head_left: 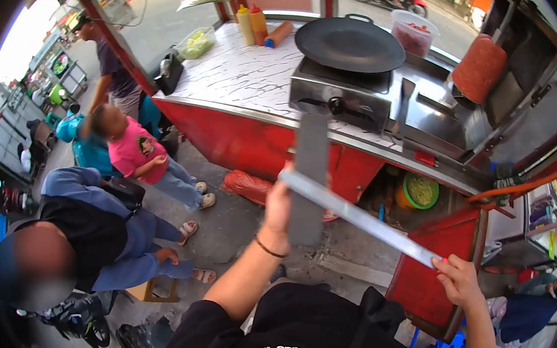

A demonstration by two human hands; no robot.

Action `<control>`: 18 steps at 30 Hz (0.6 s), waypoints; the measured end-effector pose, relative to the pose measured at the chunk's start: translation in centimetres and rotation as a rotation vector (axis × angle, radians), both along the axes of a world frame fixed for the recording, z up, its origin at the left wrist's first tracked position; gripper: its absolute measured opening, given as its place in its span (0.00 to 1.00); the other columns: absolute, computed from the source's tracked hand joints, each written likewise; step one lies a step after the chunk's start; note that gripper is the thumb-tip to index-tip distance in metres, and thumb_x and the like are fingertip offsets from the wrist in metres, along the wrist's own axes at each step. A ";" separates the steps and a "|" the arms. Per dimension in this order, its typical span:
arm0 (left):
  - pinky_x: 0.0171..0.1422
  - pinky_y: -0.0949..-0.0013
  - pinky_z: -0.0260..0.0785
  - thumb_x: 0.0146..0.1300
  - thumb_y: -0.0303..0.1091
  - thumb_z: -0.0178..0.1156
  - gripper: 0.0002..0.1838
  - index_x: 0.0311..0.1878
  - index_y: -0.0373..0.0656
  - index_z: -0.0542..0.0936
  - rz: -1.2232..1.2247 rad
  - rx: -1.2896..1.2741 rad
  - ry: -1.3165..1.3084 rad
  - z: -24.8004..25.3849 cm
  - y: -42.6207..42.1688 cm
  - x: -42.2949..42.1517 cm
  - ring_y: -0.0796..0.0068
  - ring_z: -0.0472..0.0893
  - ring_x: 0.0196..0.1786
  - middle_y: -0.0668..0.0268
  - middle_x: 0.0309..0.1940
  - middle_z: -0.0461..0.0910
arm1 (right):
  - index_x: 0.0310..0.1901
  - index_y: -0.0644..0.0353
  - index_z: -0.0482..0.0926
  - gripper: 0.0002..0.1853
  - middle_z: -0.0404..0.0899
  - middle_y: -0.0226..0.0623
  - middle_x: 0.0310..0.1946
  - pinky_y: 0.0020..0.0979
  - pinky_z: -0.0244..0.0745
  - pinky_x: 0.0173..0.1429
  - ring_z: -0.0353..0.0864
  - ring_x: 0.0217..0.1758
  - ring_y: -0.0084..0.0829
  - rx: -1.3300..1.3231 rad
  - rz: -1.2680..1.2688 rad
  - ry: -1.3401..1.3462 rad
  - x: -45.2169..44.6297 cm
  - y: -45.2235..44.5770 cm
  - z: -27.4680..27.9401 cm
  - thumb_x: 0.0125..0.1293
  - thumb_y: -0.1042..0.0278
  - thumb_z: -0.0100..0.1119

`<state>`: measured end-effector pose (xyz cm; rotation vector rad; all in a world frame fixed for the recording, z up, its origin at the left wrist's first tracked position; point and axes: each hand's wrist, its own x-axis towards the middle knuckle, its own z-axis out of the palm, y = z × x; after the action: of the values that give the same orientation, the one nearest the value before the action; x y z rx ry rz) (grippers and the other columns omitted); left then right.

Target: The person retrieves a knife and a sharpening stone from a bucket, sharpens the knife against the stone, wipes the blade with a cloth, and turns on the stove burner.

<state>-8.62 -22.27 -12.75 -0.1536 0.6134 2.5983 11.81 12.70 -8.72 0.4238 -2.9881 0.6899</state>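
Note:
My left hand (278, 207) is closed around a flat grey oblong slab (310, 177) that looks like a sharpening stone and stands nearly upright. In my right hand (459, 281), a long knife (363, 218) is gripped at its lower right end, where a bit of red shows by the fingers. The narrow, straight metal blade slants up to the left and crosses in front of the slab. Its far end lies close to my left fingers; whether they touch it I cannot tell. Both hands are in front of my chest, short of the cart's red front.
On the cart's marbled counter (236, 77) are a black griddle pan (350, 45) on a stove, sauce bottles (251, 25) and a spatula (406, 104). A meat cone (479, 69) hangs right. A child (138, 147) and a seated person (106, 231) are left. Below hangs a red panel (433, 253).

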 end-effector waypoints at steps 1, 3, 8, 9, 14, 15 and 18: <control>0.46 0.62 0.78 0.80 0.53 0.42 0.24 0.59 0.43 0.75 -0.116 0.021 0.078 -1.2 0.8 1.1 0.63 0.82 0.43 0.58 0.46 0.81 | 0.55 0.56 0.85 0.21 0.66 0.40 0.23 0.39 0.65 0.27 0.71 0.23 0.41 -0.047 -0.032 0.045 -1.1 -0.2 -0.5 0.58 0.76 0.65; 0.48 0.61 0.79 0.80 0.54 0.44 0.23 0.62 0.46 0.74 -0.152 -0.054 0.142 -2.4 1.9 3.1 0.63 0.83 0.42 0.59 0.45 0.82 | 0.55 0.60 0.84 0.22 0.66 0.42 0.23 0.38 0.65 0.27 0.71 0.22 0.43 -0.145 -0.033 0.113 -1.8 -0.4 -2.8 0.57 0.78 0.64; 0.50 0.64 0.80 0.79 0.59 0.44 0.30 0.57 0.38 0.78 -0.152 0.166 0.293 -5.3 -3.2 -0.5 0.67 0.85 0.42 0.59 0.44 0.84 | 0.64 0.57 0.79 0.21 0.80 0.52 0.44 0.42 0.77 0.46 0.81 0.43 0.52 -0.109 0.203 -0.028 0.8 0.0 -4.4 0.70 0.70 0.61; 0.51 0.64 0.80 0.79 0.59 0.44 0.30 0.57 0.39 0.78 -0.064 0.092 0.194 -4.3 -2.8 0.3 0.67 0.85 0.43 0.59 0.44 0.84 | 0.64 0.57 0.79 0.20 0.79 0.52 0.43 0.42 0.77 0.45 0.81 0.42 0.52 -0.114 0.188 -0.029 0.3 0.4 -4.5 0.71 0.71 0.60; 0.67 0.66 0.71 0.79 0.54 0.47 0.30 0.72 0.41 0.70 0.004 -0.309 0.278 -4.1 2.7 6.1 0.77 0.78 0.60 0.68 0.65 0.76 | 0.66 0.59 0.77 0.21 0.78 0.52 0.40 0.41 0.75 0.44 0.79 0.40 0.51 -0.209 0.090 0.011 -1.9 -0.9 -4.3 0.72 0.74 0.56; 0.72 0.68 0.64 0.80 0.53 0.46 0.31 0.75 0.41 0.67 -0.011 -0.331 0.328 -4.4 2.6 6.0 0.80 0.73 0.66 0.70 0.68 0.73 | 0.65 0.59 0.77 0.21 0.78 0.52 0.40 0.41 0.75 0.44 0.79 0.40 0.51 -0.225 0.103 -0.003 -1.3 -1.0 -5.4 0.72 0.74 0.57; 0.56 0.60 0.79 0.78 0.59 0.46 0.30 0.62 0.41 0.76 -0.112 -0.019 0.164 -4.5 -0.6 3.1 0.70 0.84 0.46 0.63 0.48 0.83 | 0.64 0.58 0.79 0.20 0.80 0.55 0.43 0.43 0.76 0.45 0.80 0.39 0.54 -0.201 0.169 -0.015 2.8 -0.5 -6.9 0.72 0.72 0.59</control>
<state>-5.56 -22.86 -17.24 0.0863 0.6839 2.5134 14.59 12.22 -15.58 0.6640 -2.8805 1.0011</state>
